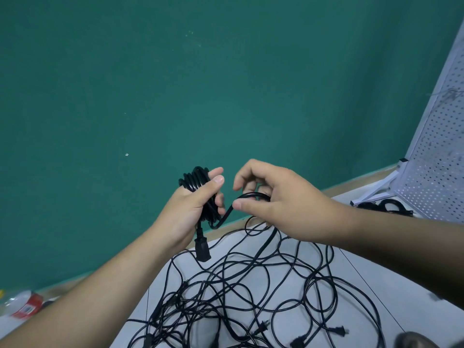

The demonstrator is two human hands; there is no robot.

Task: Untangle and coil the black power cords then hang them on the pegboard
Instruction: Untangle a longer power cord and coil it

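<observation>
teal wall (125, 84) fills the background above a pale, matte white surface (364, 272). head view: the left hand (193, 204) grips a tight coil (194, 179) of glossy black cord, thumb laid across the loops, with a blocky moulded connector (203, 249) dangling below the palm. the right hand (278, 202) pinches the free run of cord (251, 195) between thumb and curled fingers, just beside the coil. that run drops into the tangle (251, 297), thin round rubbery lines looping across the surface to its near edge. a white perforated pegboard (437, 146) leans at the far right corner. to wind well, i'd make each loop the same size, let the cord roll in the pinch, and lift slack gently so knots don't tighten.
</observation>
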